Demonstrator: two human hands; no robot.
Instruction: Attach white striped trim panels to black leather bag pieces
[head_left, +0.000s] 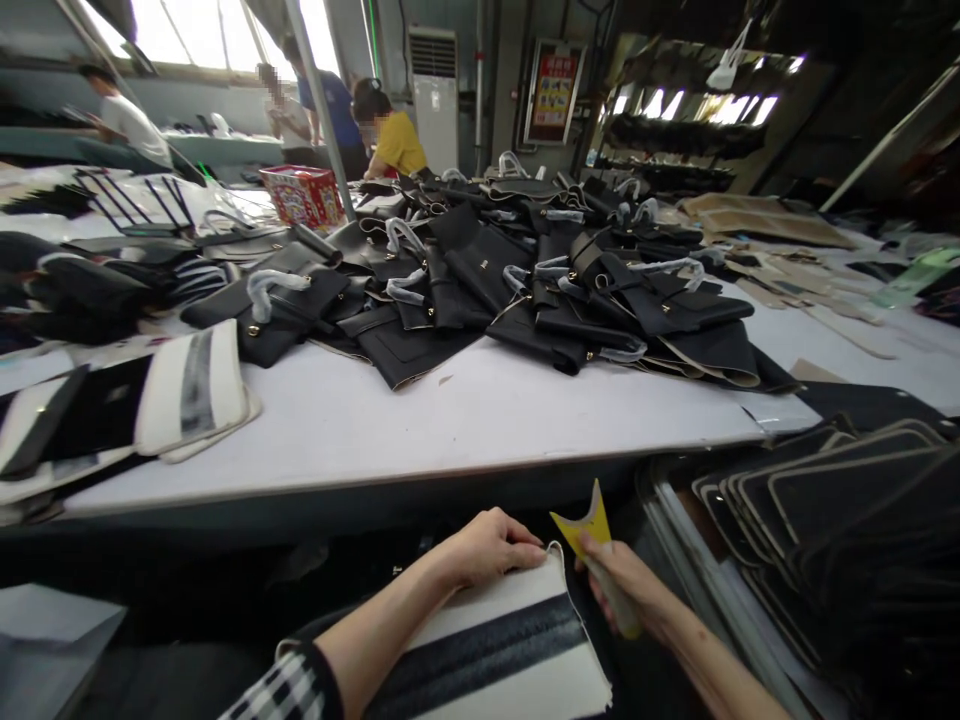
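The striped panel (pixel 499 645) seems light and bendable, best held at its far edge, where the left hand (pixel 489 548) lies, pinch unclear, while the right hand (pixel 621 578) clamps a yellow tool (pixel 597 524).

Toward six o'clock, a panel (pixel 495 645) lies before the bench (pixel 465 415), a tool (pixel 587 526) at its two o'clock. On the bench, bags (pixel 480 270) heap at twelve, a box (pixel 304 196) behind at ten, flat pieces (pixel 196 385) at nine; stacked pieces (pixel 832 490) lie at four.
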